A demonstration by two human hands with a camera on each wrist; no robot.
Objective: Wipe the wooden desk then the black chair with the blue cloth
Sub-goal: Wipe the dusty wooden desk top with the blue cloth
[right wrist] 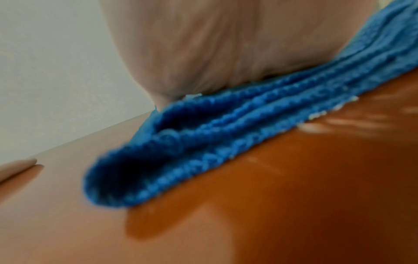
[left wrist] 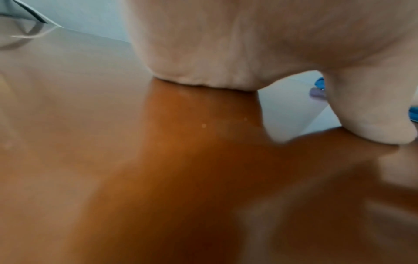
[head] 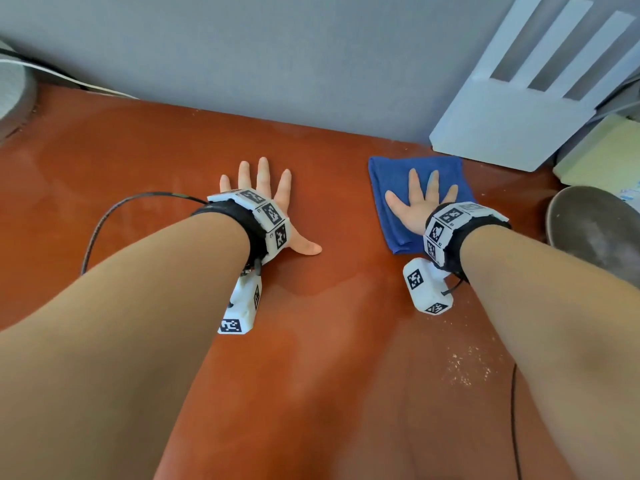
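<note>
Clutter along far edge: white slatted panel (head: 512, 109) leaning against grey wall (head: 277, 46) at far right, just beyond blue cloth (head: 391, 174); pale yellow-green block (head: 595, 150) right of panel; round dark grey disc (head: 595, 230) at right edge, near right forearm. Grey rounded object (head: 14, 91) at far left corner, with cables (head: 86, 85) running behind it along wall. Dark cable (head: 104, 223) looping from left wristband over desk.

Surface: reddish-brown wooden desk (head: 329, 306), glossy, streaked with faint damp sheen; scatter of pale crumbs or dust (head: 464, 368) on near right part, beside right forearm. Black chair not in view.

Hands: left hand (head: 270, 202) flat on bare desk, fingers straight and spread, thumb out to right; holding nothing, well apart from cloth. Left wrist view shows heel of palm and thumb pressed to wood. Right hand (head: 419, 206) flat on top of folded blue cloth, fingers straight and splayed, palm down, nothing gripped. Cloth lying on far right part of desk, folded in layers, its far edge near foot of white panel. Right wrist view, blurred, shows stacked folds of cloth (right wrist: 226, 142) under heel of hand, pale specks along its edge.
</note>
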